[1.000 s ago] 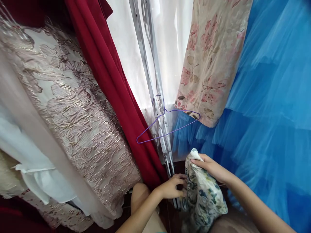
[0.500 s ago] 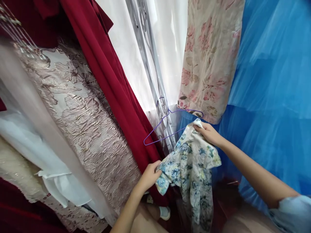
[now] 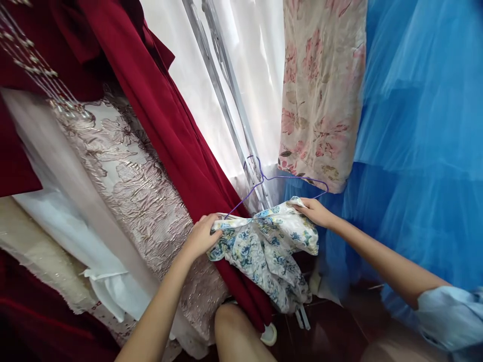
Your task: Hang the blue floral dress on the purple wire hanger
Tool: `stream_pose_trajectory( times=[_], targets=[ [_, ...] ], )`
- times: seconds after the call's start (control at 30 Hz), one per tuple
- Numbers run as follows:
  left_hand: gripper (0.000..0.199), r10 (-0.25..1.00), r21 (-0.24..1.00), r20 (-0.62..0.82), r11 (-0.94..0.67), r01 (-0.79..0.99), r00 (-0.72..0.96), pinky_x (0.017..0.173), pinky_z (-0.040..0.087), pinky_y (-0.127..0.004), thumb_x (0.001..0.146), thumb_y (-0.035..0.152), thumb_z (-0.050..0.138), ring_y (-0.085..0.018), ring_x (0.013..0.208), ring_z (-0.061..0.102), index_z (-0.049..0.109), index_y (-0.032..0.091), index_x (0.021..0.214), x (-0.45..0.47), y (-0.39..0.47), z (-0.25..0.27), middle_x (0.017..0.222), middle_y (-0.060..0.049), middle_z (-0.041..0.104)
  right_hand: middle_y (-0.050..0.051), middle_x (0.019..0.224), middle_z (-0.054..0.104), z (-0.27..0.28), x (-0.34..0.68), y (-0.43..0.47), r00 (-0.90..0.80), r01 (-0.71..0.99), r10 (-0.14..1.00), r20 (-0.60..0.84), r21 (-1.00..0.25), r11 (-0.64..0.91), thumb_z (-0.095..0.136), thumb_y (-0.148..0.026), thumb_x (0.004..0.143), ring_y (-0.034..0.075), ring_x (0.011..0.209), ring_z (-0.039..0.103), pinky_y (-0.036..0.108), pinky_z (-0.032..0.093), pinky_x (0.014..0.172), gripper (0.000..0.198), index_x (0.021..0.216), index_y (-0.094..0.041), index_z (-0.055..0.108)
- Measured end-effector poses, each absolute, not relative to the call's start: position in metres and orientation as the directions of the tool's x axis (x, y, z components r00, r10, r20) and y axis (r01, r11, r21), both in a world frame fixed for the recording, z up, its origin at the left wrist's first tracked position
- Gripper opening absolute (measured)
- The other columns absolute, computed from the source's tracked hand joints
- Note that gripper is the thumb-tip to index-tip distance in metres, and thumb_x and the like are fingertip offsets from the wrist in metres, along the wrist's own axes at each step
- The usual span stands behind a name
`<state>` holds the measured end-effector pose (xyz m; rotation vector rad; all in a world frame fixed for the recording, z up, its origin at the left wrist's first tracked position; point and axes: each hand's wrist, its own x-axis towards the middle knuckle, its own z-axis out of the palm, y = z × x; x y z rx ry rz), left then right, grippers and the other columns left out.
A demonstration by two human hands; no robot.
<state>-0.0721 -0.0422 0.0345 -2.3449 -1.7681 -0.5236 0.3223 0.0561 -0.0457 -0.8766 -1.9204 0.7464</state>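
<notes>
Stretched between my two hands is a white garment [image 3: 264,241] with a blue and yellow floral print; its lower part hangs down in folds. My left hand [image 3: 204,234] is closed on its upper left edge. The upper right edge is pinched in my right hand [image 3: 315,211]. Just behind the fabric hangs a purple wire hanger [image 3: 275,177], its hook at a metal rack pole. The hanger's left end reaches down to the garment's top edge near my left fingers, and its lower bar is hidden by the cloth.
Long dark red cloth [image 3: 181,151] and a pink textured floral dress [image 3: 143,191] hang at left. A cream dress with pink flowers [image 3: 320,100] and a blue tulle dress [image 3: 415,115] hang at right. Metal poles [image 3: 226,100] stand before a white curtain [image 3: 260,65].
My left hand has moved left and up, pulling the garment's top edge wide. The garment now covers the hanger's lower bar. My right hand has shifted slightly down and left.
</notes>
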Motion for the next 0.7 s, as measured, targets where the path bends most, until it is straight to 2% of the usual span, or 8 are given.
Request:
stream_pose_trajectory(
  times=[0.07, 0.17, 0.3, 0.43, 0.5, 0.57, 0.63, 0.7],
  targets=[
    [0.025, 0.897, 0.109, 0.349, -0.327, 0.938, 0.272, 0.087, 0.044, -0.036, 0.082, 0.022, 0.05, -0.025, 0.097, 0.055, 0.063, 0.02, 0.104, -0.066, -0.029, 0.039, 0.107, -0.005, 0.067, 0.004, 0.091, 0.067, -0.044, 0.325, 0.05, -0.381, 0.248, 0.807, 0.452, -0.791, 0.56, 0.049, -0.056, 0.09, 0.023, 0.086, 0.057, 0.031, 0.043, 0.08, 0.047, 0.086, -0.015, 0.071],
    [0.018, 0.889, 0.213, 0.349, -0.385, 0.898, 0.298, 0.09, 0.045, -0.034, 0.085, 0.024, 0.044, -0.023, 0.099, 0.056, 0.061, 0.02, 0.09, -0.048, -0.013, 0.043, 0.11, -0.005, 0.068, 0.003, 0.089, 0.069, -0.044, 0.323, 0.04, -0.401, 0.227, 0.807, 0.434, -0.806, 0.546, 0.052, -0.053, 0.089, 0.024, 0.085, 0.058, 0.031, 0.043, 0.08, 0.043, 0.087, -0.015, 0.072],
    [0.021, 0.863, 0.33, 0.439, -0.413, 0.849, 0.249, 0.084, 0.046, -0.03, 0.088, 0.024, 0.043, -0.02, 0.093, 0.061, 0.063, 0.019, 0.092, -0.017, -0.007, 0.05, 0.101, -0.003, 0.07, 0.003, 0.082, 0.068, -0.047, 0.305, 0.023, -0.469, 0.262, 0.781, 0.413, -0.779, 0.57, 0.051, -0.049, 0.091, 0.022, 0.078, 0.058, 0.03, 0.044, 0.075, 0.04, 0.083, -0.015, 0.072],
    [0.02, 0.824, 0.324, 0.524, -0.425, 0.845, 0.214, 0.075, 0.047, -0.027, 0.088, 0.028, 0.047, -0.017, 0.078, 0.063, 0.064, 0.019, 0.093, 0.003, -0.011, 0.057, 0.085, 0.0, 0.069, 0.004, 0.08, 0.065, -0.044, 0.295, 0.007, -0.498, 0.275, 0.738, 0.456, -0.724, 0.633, 0.046, -0.043, 0.095, 0.02, 0.073, 0.058, 0.03, 0.044, 0.072, 0.04, 0.079, -0.016, 0.069],
    [0.021, 0.789, 0.308, 0.58, -0.442, 0.843, 0.201, 0.08, 0.048, -0.027, 0.086, 0.025, 0.049, -0.018, 0.083, 0.064, 0.066, 0.019, 0.095, 0.006, -0.012, 0.057, 0.089, 0.0, 0.071, 0.006, 0.093, 0.066, -0.041, 0.301, 0.005, -0.497, 0.236, 0.689, 0.527, -0.682, 0.692, 0.046, -0.036, 0.095, 0.021, 0.083, 0.061, 0.031, 0.045, 0.08, 0.033, 0.083, -0.017, 0.07],
    [0.025, 0.76, 0.304, 0.622, -0.458, 0.835, 0.19, 0.085, 0.049, -0.027, 0.084, 0.023, 0.049, -0.019, 0.091, 0.066, 0.069, 0.019, 0.099, 0.006, -0.012, 0.054, 0.098, -0.002, 0.073, 0.009, 0.11, 0.064, -0.04, 0.313, 0.007, -0.378, 0.21, 0.668, 0.642, -0.643, 0.737, 0.048, -0.03, 0.093, 0.024, 0.1, 0.06, 0.035, 0.044, 0.093, 0.026, 0.087, -0.019, 0.07],
    [0.028, 0.751, 0.311, 0.638, -0.457, 0.833, 0.173, 0.087, 0.05, -0.028, 0.084, 0.023, 0.05, -0.02, 0.093, 0.067, 0.071, 0.019, 0.101, 0.006, -0.011, 0.05, 0.101, -0.002, 0.074, 0.011, 0.118, 0.059, -0.042, 0.329, 0.014, -0.097, 0.247, 0.677, 0.73, -0.641, 0.727, 0.049, -0.031, 0.093, 0.026, 0.112, 0.056, 0.038, 0.04, 0.101, 0.024, 0.091, -0.019, 0.07],
    [0.029, 0.754, 0.321, 0.637, -0.445, 0.836, 0.157, 0.087, 0.051, -0.028, 0.084, 0.024, 0.051, -0.02, 0.092, 0.068, 0.073, 0.018, 0.102, 0.007, -0.009, 0.045, 0.101, -0.003, 0.075, 0.012, 0.118, 0.056, -0.044, 0.343, 0.021, 0.183, 0.311, 0.65, 0.738, -0.67, 0.673, 0.05, -0.037, 0.094, 0.027, 0.116, 0.053, 0.04, 0.038, 0.105, 0.026, 0.096, -0.02, 0.069]
  ],
)
